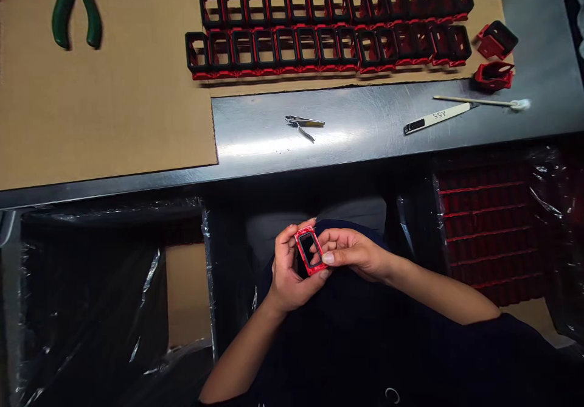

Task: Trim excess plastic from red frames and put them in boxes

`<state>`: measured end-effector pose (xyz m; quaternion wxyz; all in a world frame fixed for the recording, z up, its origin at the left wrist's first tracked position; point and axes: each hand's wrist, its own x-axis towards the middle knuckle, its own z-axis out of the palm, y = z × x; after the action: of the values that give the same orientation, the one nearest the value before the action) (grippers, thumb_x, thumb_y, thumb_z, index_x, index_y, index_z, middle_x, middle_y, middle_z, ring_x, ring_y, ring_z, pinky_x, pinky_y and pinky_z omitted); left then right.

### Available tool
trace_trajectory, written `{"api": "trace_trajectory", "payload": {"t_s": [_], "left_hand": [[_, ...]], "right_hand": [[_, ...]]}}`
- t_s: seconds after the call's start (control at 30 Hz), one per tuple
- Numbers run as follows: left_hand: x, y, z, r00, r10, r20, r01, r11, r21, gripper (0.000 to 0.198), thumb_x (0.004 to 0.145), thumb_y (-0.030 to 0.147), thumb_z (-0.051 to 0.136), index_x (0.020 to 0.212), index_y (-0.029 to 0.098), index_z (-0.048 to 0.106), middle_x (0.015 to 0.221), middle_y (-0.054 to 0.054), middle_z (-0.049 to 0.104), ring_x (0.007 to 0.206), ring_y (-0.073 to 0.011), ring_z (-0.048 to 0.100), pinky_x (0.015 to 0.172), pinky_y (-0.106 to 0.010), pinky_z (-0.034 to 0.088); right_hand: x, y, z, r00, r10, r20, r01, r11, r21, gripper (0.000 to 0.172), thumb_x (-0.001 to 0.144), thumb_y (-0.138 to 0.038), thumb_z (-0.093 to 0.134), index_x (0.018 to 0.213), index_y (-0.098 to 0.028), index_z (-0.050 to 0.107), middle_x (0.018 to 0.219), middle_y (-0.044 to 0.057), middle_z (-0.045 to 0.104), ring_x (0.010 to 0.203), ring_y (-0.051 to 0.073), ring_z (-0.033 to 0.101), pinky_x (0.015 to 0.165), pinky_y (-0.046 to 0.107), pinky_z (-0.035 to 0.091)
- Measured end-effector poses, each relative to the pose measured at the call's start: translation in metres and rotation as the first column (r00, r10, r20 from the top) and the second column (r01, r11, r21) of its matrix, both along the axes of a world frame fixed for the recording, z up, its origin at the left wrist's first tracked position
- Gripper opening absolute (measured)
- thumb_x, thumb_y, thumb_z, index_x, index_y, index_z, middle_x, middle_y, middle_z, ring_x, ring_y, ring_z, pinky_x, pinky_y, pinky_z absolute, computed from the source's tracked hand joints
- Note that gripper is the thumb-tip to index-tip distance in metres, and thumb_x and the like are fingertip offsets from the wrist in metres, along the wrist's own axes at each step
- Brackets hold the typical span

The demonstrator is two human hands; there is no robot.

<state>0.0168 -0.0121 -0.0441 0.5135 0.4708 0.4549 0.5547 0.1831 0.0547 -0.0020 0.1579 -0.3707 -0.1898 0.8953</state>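
Above my lap, both hands hold one red plastic frame (320,266) with a dark rounded rectangular opening. My left hand (290,279) is wrapped round its left side and lower end, the thumb along the bottom edge. My right hand (351,253) pinches its right side, with the thumb on the red face and some fingers behind the opening. The back of the frame is hidden by my hands. On the bench lie two rows of similar red and black frames (278,51). Two more loose frames (495,76) lie at their right end.
Nail clippers (305,123), a white tool marked A55 (438,118) and a cotton-tipped stick (479,100) lie on the metal bench edge (255,145). Green-handled pliers (75,14) rest on cardboard (114,115). A plastic-lined box (91,297) is at left; another holds red parts (490,230) at right.
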Motion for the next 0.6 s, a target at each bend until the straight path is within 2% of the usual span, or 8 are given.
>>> {"api": "trace_trajectory", "payload": {"t_s": [0.23,0.43,0.53,0.6], "left_hand": [[-0.002,0.000,-0.001,0.998,-0.054,-0.025,0.053,0.998,-0.035,0.079,0.078,0.036,0.081,0.143,0.026,0.036,0.142,-0.019,0.057,0.129,-0.0298,0.060,0.107,-0.051,0.049],[-0.002,0.002,-0.003,0.997,-0.074,-0.022,0.074,0.997,0.008,0.082,0.079,0.035,0.081,0.146,0.029,0.034,0.146,-0.018,0.055,0.135,-0.0307,0.055,0.110,-0.054,0.046],[-0.002,0.011,-0.006,0.990,-0.139,-0.003,0.139,0.989,0.054,0.082,0.081,0.037,0.080,0.147,0.031,0.033,0.149,-0.018,0.051,0.137,-0.0334,0.053,0.109,-0.059,0.046],[-0.001,0.019,-0.007,0.977,-0.213,-0.009,0.213,0.976,0.047,0.084,0.080,0.038,0.080,0.149,0.032,0.033,0.153,-0.018,0.048,0.139,-0.0349,0.051,0.110,-0.060,0.046]], "right_hand": [[-0.001,-0.001,0.004,0.998,-0.030,0.060,0.025,0.997,0.078,0.040,0.065,-0.034,0.092,0.089,-0.015,0.066,0.088,0.001,0.071,0.077,0.012,0.066,0.075,0.026,0.051],[-0.002,0.001,0.001,0.998,-0.059,-0.005,0.059,0.998,0.027,0.039,0.071,-0.042,0.087,0.083,-0.015,0.062,0.072,-0.002,0.066,0.062,0.009,0.061,0.062,0.023,0.049],[-0.003,0.002,-0.002,0.995,-0.091,-0.040,0.091,0.996,-0.002,0.041,0.070,-0.038,0.089,0.090,-0.014,0.062,0.075,-0.001,0.067,0.065,0.009,0.063,0.063,0.022,0.048],[0.000,0.001,-0.003,0.990,-0.135,-0.039,0.135,0.991,0.011,0.048,0.067,-0.036,0.091,0.099,-0.015,0.061,0.079,-0.001,0.068,0.065,0.009,0.062,0.062,0.020,0.048]]}}
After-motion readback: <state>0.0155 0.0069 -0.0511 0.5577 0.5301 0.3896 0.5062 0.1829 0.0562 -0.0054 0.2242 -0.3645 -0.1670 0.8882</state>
